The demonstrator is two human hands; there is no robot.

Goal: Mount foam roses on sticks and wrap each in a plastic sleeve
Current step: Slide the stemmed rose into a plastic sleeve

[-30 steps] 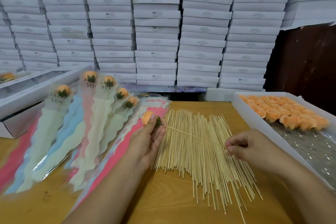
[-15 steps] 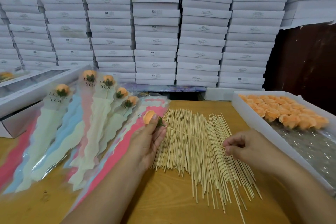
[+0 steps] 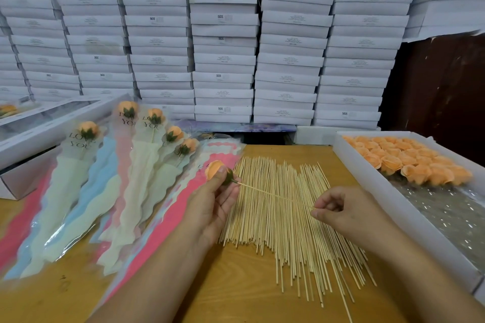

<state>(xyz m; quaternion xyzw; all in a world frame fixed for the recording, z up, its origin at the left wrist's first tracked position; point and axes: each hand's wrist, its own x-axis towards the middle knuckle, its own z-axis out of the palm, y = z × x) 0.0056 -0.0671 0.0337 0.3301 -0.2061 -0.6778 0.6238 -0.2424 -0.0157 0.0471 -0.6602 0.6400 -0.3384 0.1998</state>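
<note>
1. My left hand [image 3: 212, 207] holds the foam rose [image 3: 215, 169] above the bench [image 3: 236, 301], at the left edge of the stick pile. Fingers and thumb are curled round the orange bloom and its green base.
2. My right hand [image 3: 338, 211] pinches the far end of one stick [image 3: 273, 195] between thumb and fingertips. The stick runs from there up and left to the rose's green base; its tip looks seated in the base, though the joint itself is too small to confirm.
3. Handling, rose: judged very light and soft. The foam should dent if squeezed, so the grip belongs low, on the green base rather than the petals.
4. Handling, stick: thin, pale, stiff wood, likely to bow or snap if pushed from its end. A hold nearer the rose would probably give a straighter push.
5. Loose sticks [image 3: 286, 220] lie fanned in a flat pile mid-bench, roughly parallel, smooth and round, apt to roll.
6. Plastic sleeves [image 3: 168, 215] lie at left: glossy, crinkly film with wavy pink, blue and cream panels, probably slippery. Several finished roses [image 3: 154, 115] already sit inside sleeves further left and far.
7. White tray [image 3: 367, 181] at right holds rows of orange blooms [image 3: 409, 162] at its far end over a shiny clear liner.
8. Stacked white boxes [image 3: 223, 42] fill the far wall.
</note>
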